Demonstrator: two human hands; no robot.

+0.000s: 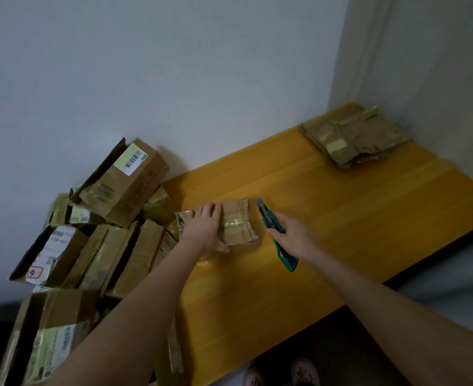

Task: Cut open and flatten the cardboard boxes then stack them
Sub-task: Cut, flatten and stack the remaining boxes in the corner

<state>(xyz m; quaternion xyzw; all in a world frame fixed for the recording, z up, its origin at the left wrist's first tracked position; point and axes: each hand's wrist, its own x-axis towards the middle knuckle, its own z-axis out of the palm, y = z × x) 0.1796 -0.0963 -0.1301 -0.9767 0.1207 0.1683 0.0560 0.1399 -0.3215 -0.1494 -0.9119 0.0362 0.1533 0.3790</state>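
At the yellow desk (341, 218), our left hand (206, 228) lies flat on a small taped box (236, 224), fingers (212, 209) straight and spread across its top, thumb along the near side. The box sits near the desk's left edge. Our right hand (292, 236) has its fingers curled round a green knife (271, 227), blade out and pointing away, just beside the box's right edge. A stack of flattened cardboard (355, 137) lies in the far right corner against the wall (201, 79). A heap of boxes (104, 218), some open and labelled, is piled to our left.
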